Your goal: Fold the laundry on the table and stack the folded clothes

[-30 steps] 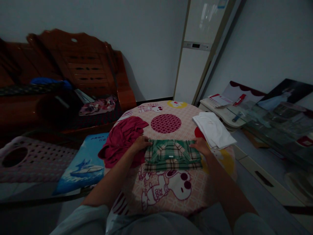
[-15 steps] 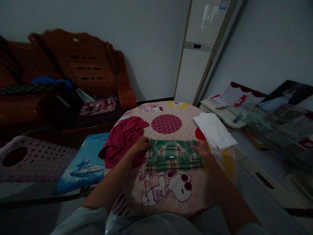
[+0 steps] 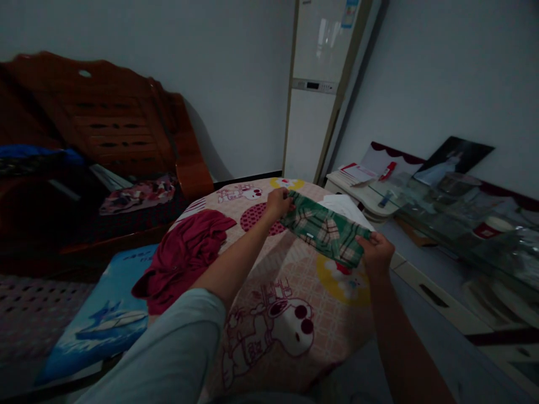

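Note:
A folded green plaid garment (image 3: 324, 227) hangs tilted over the right part of the round table (image 3: 337, 331), its right end lower. My left hand (image 3: 278, 205) grips its left end, and my right hand (image 3: 377, 251) is closed on its right end. Behind the plaid garment, a folded white cloth (image 3: 345, 207) is partly hidden. On the table's left side lies a crumpled dark red garment (image 3: 187, 255), touched by neither hand.
A wooden bench (image 3: 113, 129) with cloths on it stands at the back left. A blue printed box or cushion (image 3: 105, 308) is left of the table. At the right is a glass shelf (image 3: 442, 224) with cups and papers.
Both hands have lifted the plaid garment off the table and carried it right and away, over part of the white cloth. The camera's view has turned to the right.

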A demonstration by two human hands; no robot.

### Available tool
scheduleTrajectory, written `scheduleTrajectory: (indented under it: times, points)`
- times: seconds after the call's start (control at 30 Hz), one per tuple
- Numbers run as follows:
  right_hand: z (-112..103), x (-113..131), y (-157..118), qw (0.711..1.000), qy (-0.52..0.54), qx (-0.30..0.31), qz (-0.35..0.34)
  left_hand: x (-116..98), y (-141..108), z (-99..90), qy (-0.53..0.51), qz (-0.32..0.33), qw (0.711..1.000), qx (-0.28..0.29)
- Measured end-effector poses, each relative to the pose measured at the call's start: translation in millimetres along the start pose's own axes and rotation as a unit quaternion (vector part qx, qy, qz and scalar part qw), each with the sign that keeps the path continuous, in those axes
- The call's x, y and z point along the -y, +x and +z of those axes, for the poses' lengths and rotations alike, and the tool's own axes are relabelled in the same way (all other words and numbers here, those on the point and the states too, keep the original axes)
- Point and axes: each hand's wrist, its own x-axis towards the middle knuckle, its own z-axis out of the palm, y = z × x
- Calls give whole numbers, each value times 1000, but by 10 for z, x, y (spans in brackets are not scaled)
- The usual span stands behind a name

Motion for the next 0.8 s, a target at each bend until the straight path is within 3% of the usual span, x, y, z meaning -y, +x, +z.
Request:
scheduleTrajectory:
  times: [0.23, 0.3, 0.37, 0.47, 0.57, 0.67, 0.8]
  points:
    - [-203, -106, 316, 987, 12, -159, -27, -723, 722, 683, 110, 162, 980, 10]
    - [-253, -204, 409, 979, -10, -202, -20, -814, 825, 917, 110, 203, 972, 53]
    - [-311, -311, 451, 968, -94, -232, -3, -767, 848, 1147, 85, 249, 957, 125]
    - [-394, -438, 388, 937, -262, -231, 15, -430, 715, 1377, 42, 300, 932, 201]
    - [-380, -467, 225, 910, -345, -220, -69, 103, 389, 1356, 62, 301, 931, 196]
    - [-158, -419, 37, 891, -369, -175, -199, 629, -60, 1091, 115, 295, 928, 197]
    - [431, -417, -259, 902, -339, 17, -265, 1135, -647, 540, 177, 255, 929, 200]
